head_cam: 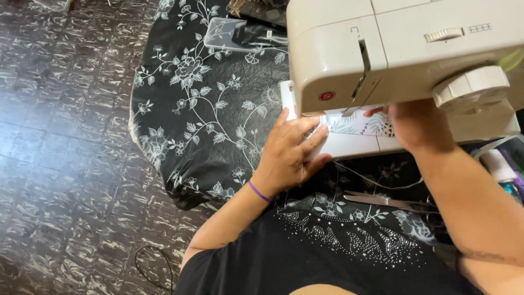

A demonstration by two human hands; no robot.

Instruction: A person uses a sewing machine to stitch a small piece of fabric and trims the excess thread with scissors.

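A: Where are the 2 hands?

B: Both are at the white sewing machine (404, 60). The left hand (289, 153) lies flat with fingers together, pressing the leaf-print fabric (360, 124) on the machine bed, under the needle area.

A: And the right hand (417, 125)?

B: It rests on the same fabric, behind the machine head; I cannot tell how its fingers are.

A: Anything near the machine?

B: Scissors (390, 202) lie in front of it, on the bench with the black floral cloth (202, 109).

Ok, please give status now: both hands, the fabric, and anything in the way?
Left hand flat beside leaf-print fabric. Right hand on fabric under sewing machine. Scissors lie nearby, not in the way.
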